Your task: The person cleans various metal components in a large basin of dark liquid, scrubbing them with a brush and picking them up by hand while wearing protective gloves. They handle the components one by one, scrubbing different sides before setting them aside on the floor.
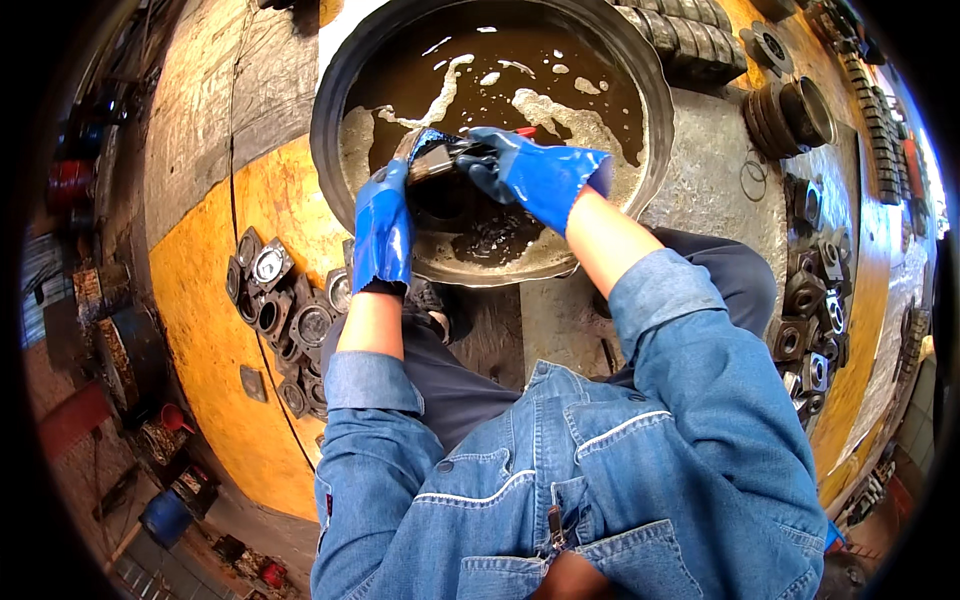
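Over the near rim of the round dark metal basin of foamy brown liquid, the blue-gloved left hand grips a small grey metal part; the blue-gloved right hand grips a red-tipped brush against it.

Your left hand and right hand, both in blue gloves, meet over the round metal basin in the upper middle of the frame. Between them you grip a small dark metal part just above the brown, foamy liquid. Square metal housings lie at centre left, more at right.
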The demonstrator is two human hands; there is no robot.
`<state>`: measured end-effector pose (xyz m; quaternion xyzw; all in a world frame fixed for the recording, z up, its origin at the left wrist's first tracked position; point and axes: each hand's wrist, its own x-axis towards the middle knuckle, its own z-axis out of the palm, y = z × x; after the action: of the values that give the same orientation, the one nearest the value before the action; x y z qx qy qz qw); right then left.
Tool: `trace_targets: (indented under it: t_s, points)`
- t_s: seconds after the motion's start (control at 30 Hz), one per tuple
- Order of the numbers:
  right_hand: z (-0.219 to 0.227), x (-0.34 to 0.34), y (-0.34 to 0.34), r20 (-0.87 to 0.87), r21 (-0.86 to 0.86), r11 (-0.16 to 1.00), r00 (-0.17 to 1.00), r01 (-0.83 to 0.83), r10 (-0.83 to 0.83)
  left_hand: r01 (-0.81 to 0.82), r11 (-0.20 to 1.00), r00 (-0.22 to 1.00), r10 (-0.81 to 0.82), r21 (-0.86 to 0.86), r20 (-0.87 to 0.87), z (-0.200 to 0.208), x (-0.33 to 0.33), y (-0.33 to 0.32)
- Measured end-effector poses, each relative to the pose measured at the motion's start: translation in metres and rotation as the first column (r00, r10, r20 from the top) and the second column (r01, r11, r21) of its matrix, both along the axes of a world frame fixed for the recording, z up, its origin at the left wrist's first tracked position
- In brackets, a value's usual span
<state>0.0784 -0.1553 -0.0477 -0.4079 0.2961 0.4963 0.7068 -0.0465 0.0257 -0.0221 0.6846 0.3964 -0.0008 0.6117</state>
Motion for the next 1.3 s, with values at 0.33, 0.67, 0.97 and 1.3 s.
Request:
trace_targets:
  t_s: [0.33, 0.67, 0.97, 1.3]
  points:
    - [0.067, 0.018, 0.042, 0.368, -0.781, 0.244, -0.109, -0.575, 0.923, -0.088, 0.988, 0.995, 0.094, -0.125, 0.045, -0.026, -0.003, 0.008]
    - [0.059, -0.019, 0.038, -0.14, -0.985, -0.171, -0.637, 0.012, 0.758, 0.049, 0.983, 0.984, -0.017, -0.177, 0.18, -0.016, 0.002, -0.012]
    - [0.026, -0.013, 0.002, 0.226, -0.973, 0.211, -0.206, -0.093, 0.952, 0.239, 0.949, 0.969, -0.247, 0.208, 0.011, -0.014, 0.009, -0.021]
    - [0.022, -0.003, -0.016, 0.462, -0.732, 0.479, 0.163, -0.485, 0.872, 0.299, 0.885, 0.945, -0.221, 0.357, -0.243, -0.004, 0.014, -0.024]
